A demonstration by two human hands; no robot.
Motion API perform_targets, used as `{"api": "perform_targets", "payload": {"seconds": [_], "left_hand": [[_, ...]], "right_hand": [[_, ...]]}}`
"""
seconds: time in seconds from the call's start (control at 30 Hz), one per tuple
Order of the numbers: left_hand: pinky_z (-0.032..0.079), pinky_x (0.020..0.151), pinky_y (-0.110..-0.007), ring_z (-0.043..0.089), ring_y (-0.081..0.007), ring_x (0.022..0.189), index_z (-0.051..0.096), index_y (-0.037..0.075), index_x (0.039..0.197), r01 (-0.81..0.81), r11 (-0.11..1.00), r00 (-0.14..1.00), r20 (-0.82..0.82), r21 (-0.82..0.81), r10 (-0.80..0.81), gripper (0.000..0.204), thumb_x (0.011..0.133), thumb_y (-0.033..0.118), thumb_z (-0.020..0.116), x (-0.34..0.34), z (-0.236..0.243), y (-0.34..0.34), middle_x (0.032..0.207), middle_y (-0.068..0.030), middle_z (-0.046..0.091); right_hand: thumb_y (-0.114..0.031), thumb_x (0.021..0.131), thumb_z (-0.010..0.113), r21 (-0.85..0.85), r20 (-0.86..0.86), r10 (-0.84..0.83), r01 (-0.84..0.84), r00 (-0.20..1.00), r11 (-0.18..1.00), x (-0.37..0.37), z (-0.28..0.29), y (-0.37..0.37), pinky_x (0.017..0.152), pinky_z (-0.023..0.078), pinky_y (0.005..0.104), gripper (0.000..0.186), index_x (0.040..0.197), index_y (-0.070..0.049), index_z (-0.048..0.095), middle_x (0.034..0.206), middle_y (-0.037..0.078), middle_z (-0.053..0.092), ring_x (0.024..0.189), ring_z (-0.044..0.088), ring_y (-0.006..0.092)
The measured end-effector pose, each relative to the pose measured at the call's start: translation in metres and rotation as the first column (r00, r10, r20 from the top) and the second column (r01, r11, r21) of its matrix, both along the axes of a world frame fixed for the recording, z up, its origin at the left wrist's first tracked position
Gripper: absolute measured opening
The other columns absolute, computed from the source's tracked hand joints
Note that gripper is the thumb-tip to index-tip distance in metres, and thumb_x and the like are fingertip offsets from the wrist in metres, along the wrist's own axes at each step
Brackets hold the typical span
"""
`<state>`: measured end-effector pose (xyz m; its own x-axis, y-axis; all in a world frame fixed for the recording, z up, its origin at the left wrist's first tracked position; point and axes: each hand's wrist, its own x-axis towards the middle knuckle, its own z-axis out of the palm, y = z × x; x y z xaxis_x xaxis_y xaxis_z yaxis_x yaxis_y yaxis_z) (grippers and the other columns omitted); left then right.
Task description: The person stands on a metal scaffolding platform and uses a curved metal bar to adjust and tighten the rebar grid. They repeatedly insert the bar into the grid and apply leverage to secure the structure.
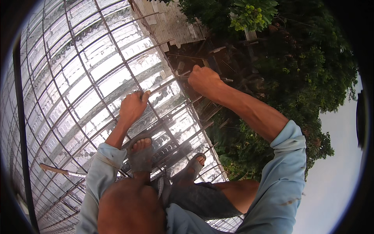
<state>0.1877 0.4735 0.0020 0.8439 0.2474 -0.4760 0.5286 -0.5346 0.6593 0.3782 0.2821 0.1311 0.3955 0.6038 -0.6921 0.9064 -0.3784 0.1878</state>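
Observation:
My left hand is closed at a crossing of the thin steel bars, its fingers curled round the bar and its thumb sticking out. Farther right, beyond the edge of the shiny ribbed metal sheeting, my right hand is held in a fist near the end of a protruding bar. A thin rod-like thing shows by its knuckles, but what the fist holds is hidden. My sandalled feet rest on the bar grid, knees bent.
A tool with a wooden handle lies on the grid at left, partly behind my sleeve. A dark pole runs along the far left. The sheeting's edge drops off to lower ground with scattered timber, a corrugated roof and trees.

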Motion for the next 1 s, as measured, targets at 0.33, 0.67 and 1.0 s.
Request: {"api": "perform_targets", "payload": {"seconds": [0.33, 0.67, 1.0], "left_hand": [[0.055, 0.079, -0.056, 0.07, -0.0467, 0.082, 0.072, 0.001, 0.09, 0.027, 0.999, 1.0, 0.007, -0.04, -0.027, 0.059, 0.103, 0.053, 0.048, -0.002, 0.002, 0.007, 0.08, -0.027, 0.071], [0.053, 0.079, -0.055, 0.068, -0.0481, 0.084, 0.071, 0.0, 0.088, 0.006, 0.999, 1.0, -0.018, -0.036, -0.006, 0.058, 0.103, 0.053, 0.05, -0.001, 0.002, 0.005, 0.083, -0.0281, 0.07], [0.057, 0.083, -0.055, 0.072, -0.0451, 0.088, 0.074, 0.004, 0.104, 0.03, 0.999, 0.998, -0.061, -0.034, -0.032, 0.056, 0.103, 0.054, 0.048, 0.0, 0.002, 0.007, 0.09, -0.0267, 0.073]], "right_hand": [[-0.014, 0.082, 0.07, -0.285, -0.36, -0.767, 0.721, 0.53, 0.632, 0.013, 0.007, -0.017, 0.069, 0.056, 0.0476, 0.027, 0.098, 0.008, 0.065, 0.086, 0.023, 0.07, 0.078, 0.072, 0.0331], [-0.02, 0.101, 0.055, 0.072, 0.204, 0.13, -0.148, 0.97, 0.986, -0.015, 0.005, -0.074, 0.071, 0.059, 0.0465, 0.036, 0.126, 0.005, 0.056, 0.094, 0.021, 0.066, 0.082, 0.07, 0.0383], [-0.028, 0.104, 0.053, 0.25, 0.037, 0.047, -0.055, 0.998, 0.967, 0.027, -0.019, -0.113, 0.067, 0.057, 0.0484, 0.036, 0.121, 0.004, 0.055, 0.091, 0.021, 0.066, 0.078, 0.069, 0.0393]]}}
